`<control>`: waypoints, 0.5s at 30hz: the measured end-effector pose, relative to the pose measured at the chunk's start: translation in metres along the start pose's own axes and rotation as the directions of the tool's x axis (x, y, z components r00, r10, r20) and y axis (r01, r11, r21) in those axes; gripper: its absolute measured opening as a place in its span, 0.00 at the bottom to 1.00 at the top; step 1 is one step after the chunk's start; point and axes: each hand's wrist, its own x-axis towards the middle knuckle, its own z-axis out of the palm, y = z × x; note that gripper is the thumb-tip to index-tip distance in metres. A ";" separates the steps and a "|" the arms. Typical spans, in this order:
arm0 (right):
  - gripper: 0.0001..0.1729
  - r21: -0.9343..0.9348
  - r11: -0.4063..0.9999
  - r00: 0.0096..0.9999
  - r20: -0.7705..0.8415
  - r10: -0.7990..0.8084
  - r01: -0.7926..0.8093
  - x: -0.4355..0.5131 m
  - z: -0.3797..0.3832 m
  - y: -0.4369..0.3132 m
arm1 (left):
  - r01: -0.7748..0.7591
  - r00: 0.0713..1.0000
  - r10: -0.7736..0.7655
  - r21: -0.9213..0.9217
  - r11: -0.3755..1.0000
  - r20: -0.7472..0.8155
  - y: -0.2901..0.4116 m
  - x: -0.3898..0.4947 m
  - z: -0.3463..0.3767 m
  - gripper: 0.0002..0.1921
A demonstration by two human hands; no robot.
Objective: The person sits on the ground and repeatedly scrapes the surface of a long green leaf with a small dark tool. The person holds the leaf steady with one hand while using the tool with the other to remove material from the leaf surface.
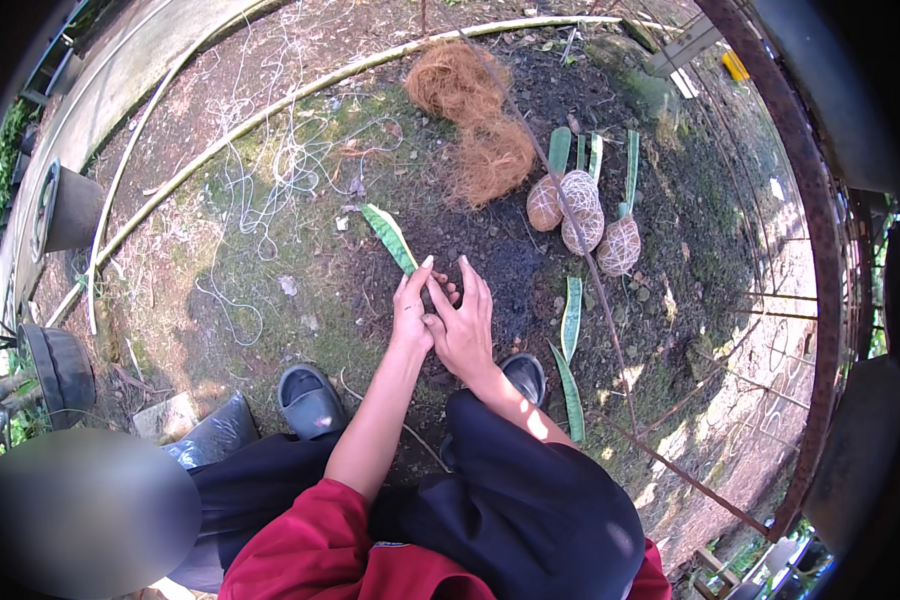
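My left hand (412, 311) pinches the lower end of a green snake plant leaf (388, 238) with a pale yellow edge; the leaf points up and to the left. My right hand (466, 319) presses against my left hand, its fingers extended and apart. I see nothing in it, though its palm is hidden. To the right lie several egg-shaped fibre balls wound with white string (619, 246), with upright-cut leaf pieces (632, 169) sticking out of them. Two loose leaf cuttings (571, 319) rest on the soil beside my right forearm.
Brown coconut fibre (487, 161) lies in clumps ahead. Tangled white string (270, 176) spreads over the ground at left, near a long bamboo pole (300, 94). Plant pots (75, 206) stand far left. A rusty metal frame (817, 225) with thin rods borders the right side.
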 end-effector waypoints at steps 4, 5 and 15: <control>0.27 0.139 0.990 0.999 -0.042 -0.003 0.009 0.001 0.009 0.011 | -0.011 0.997 0.012 -0.021 1.000 0.080 0.000 0.004 -0.004 0.12; 0.27 0.209 0.978 0.998 -0.059 0.005 0.008 0.000 0.012 0.014 | -0.015 0.995 0.016 -0.015 1.000 0.101 0.001 0.007 -0.004 0.11; 0.41 0.817 0.523 0.930 0.040 0.367 -0.241 -0.001 0.023 0.015 | 0.116 0.972 -0.100 -0.065 0.991 0.213 0.004 0.007 -0.001 0.12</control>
